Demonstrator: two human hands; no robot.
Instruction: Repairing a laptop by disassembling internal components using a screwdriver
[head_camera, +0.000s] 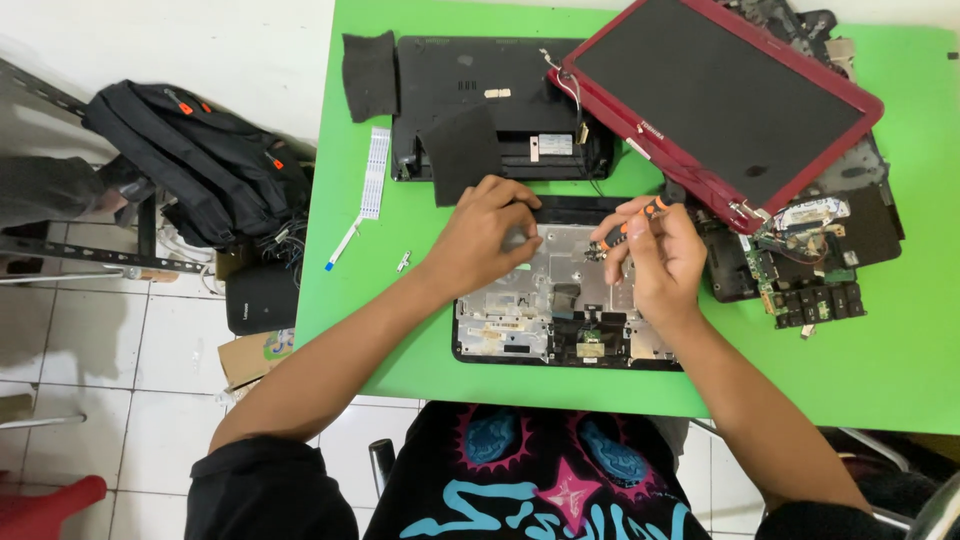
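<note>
Hiding screwdriver (628, 226) tip: right hand (660, 255)

I am seeing the opened laptop base (560, 310) lying near on the table (900, 370), another base (490, 100) lying behind it, the screen lid (720, 100) lying far right, and the backpack (200, 170) sitting left on the floor.

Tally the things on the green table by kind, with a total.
Laptop case parts: 2, the black base and the palmrest frame under the left hand
Red screen lid: 1
Circuit board: 1
Black foam pads: 2
White ribbon cable: 1
Orange screwdriver, in the right hand: 1
Total: 8
</note>
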